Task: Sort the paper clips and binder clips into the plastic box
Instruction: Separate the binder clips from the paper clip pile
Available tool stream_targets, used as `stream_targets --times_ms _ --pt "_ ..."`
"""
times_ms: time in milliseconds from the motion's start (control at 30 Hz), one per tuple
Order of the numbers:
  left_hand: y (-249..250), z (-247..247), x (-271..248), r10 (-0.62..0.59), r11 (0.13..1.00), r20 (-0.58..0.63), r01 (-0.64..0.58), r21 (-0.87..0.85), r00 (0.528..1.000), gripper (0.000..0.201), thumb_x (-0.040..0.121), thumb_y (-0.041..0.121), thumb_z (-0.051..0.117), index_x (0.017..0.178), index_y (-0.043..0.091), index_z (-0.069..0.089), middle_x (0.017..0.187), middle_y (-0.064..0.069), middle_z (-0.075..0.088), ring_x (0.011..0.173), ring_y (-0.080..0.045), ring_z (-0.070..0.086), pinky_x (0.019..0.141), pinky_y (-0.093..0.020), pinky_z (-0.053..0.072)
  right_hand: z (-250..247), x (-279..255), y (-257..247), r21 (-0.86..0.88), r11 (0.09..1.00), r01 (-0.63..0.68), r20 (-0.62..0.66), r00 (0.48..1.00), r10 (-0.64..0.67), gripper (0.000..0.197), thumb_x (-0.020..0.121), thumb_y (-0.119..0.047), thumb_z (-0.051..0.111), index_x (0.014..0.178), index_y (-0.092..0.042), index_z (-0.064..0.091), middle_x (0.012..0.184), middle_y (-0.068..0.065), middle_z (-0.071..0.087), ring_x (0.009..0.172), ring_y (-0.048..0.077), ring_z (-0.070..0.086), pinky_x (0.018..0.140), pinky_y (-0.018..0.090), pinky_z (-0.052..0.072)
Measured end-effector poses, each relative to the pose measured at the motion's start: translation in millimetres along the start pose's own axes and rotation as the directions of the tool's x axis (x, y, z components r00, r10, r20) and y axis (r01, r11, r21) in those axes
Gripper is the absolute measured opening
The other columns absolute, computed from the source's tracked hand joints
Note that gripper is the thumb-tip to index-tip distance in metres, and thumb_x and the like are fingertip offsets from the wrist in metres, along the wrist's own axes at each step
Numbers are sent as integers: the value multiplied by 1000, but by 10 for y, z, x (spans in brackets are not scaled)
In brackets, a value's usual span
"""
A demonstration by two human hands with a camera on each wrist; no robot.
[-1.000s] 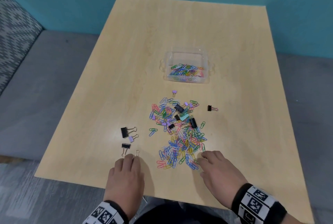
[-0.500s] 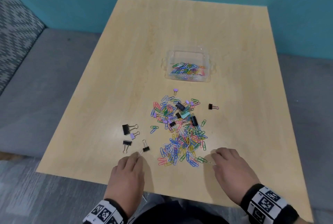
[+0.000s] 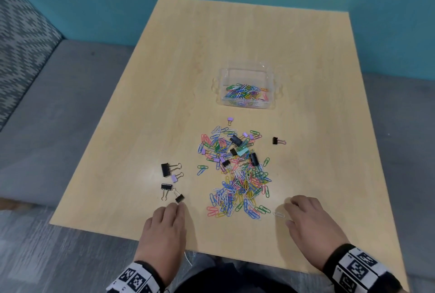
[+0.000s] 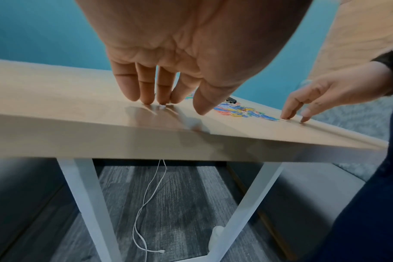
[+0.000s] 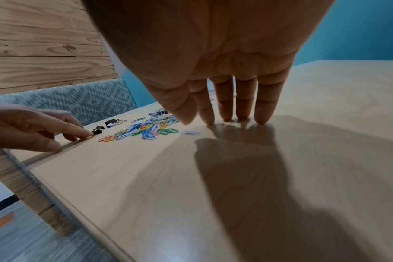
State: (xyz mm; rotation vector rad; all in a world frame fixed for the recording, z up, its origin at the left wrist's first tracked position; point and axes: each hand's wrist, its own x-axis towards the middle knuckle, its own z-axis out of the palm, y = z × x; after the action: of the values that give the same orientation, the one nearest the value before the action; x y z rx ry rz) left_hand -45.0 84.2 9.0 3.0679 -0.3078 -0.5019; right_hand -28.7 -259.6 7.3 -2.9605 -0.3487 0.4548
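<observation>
1. Pale wood worktop (image 3: 235, 45) against a teal wall, carrying the plastic box (image 3: 247, 76) beyond the middle, with coloured paper clips (image 3: 244, 95) already inside
2. Between box and near edge, a loose pile (image 3: 237, 175) of paper clips mixed with binder clips; three more binder clips (image 3: 166, 169) set apart to its left
3. Left grip (image 3: 164, 229): fingers straight and close together, tips down on the worktop, clamped on nothing, index tip at the small black binder clip (image 3: 179, 198); touching or just short, cannot tell
4. Right grip (image 3: 313, 224): fingers apart, tips resting on the worktop, holding nothing, with a white paper clip (image 3: 279, 214) just beside them
5. Likely step: pulling strays out of the pile, one kind per side
6. Press lightly on the binder clip's body, not the wire handles, to avoid flipping it
7. Drag the flat white clip to the worktop edge, or pinch by a fingernail under one loop
8. Keep both kinds well apart before carrying either to the box
</observation>
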Motion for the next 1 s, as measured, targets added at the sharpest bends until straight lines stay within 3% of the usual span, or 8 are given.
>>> stream_targets --times_ms 200,300,467,600,700,800,900,1000 --pt "38 -9 143 -11 1000 -28 11 -6 1000 65 66 18 68 128 7 51 98 -5 54 82 -27 45 62 -39 48 4 2 1 4 1000 -2 -14 1000 2 34 67 -18 76 99 -16 66 103 3 60 88 27 56 67 37 56" --pt "44 -9 117 26 999 -45 -27 -36 999 61 69 19 64 128 9 49 101 -4 53 83 -27 47 63 -38 49 -7 -1 0 11 1000 0 -22 1000 0 35 66 -17 77 99 -16 66 102 3 60 88 27 57 66 37 56" --pt "227 52 10 211 972 -31 -213 -98 977 53 76 25 46 127 9 52 123 -8 53 109 -30 54 87 -40 51 5 -7 -14 7 1000 -2 -21 1000 2 36 65 -18 77 99 -16 65 103 3 60 87 27 56 66 36 56" --pt "401 14 218 311 932 -86 -322 -168 946 51 86 22 44 134 6 46 139 -15 45 129 -31 42 105 -41 40 -9 10 -33 8 1000 8 -21 1000 -8 36 65 -18 76 99 -16 65 102 3 60 87 27 55 67 37 55" --pt "454 -109 599 261 960 -103 -269 -79 960 55 91 28 34 136 -3 41 141 -23 41 135 -35 34 110 -43 33 -22 22 -44 -1 1000 11 -11 1000 -11 35 65 -19 76 98 -17 65 102 3 60 87 27 56 66 37 55" --pt "403 -137 936 158 987 39 -158 0 987 71 91 44 15 136 -5 40 146 -27 34 139 -38 26 113 -47 28 -24 37 -56 -5 1000 15 0 1000 -15 33 66 -21 75 97 -17 65 102 3 60 87 28 56 67 37 55" --pt "392 -13 932 214 973 186 -225 42 959 78 91 48 -2 141 -2 30 151 -24 20 143 -39 5 115 -48 14 -16 37 -59 1 1000 14 1 1000 -14 32 66 -21 73 97 -18 64 102 3 60 87 27 55 67 37 55" --pt "461 -50 781 235 970 97 -228 -83 967 63 94 44 13 140 5 33 144 -16 34 136 -32 25 111 -43 26 -5 22 -57 15 1000 0 5 1000 0 34 67 -21 72 99 -19 62 105 1 59 90 26 54 66 36 55"
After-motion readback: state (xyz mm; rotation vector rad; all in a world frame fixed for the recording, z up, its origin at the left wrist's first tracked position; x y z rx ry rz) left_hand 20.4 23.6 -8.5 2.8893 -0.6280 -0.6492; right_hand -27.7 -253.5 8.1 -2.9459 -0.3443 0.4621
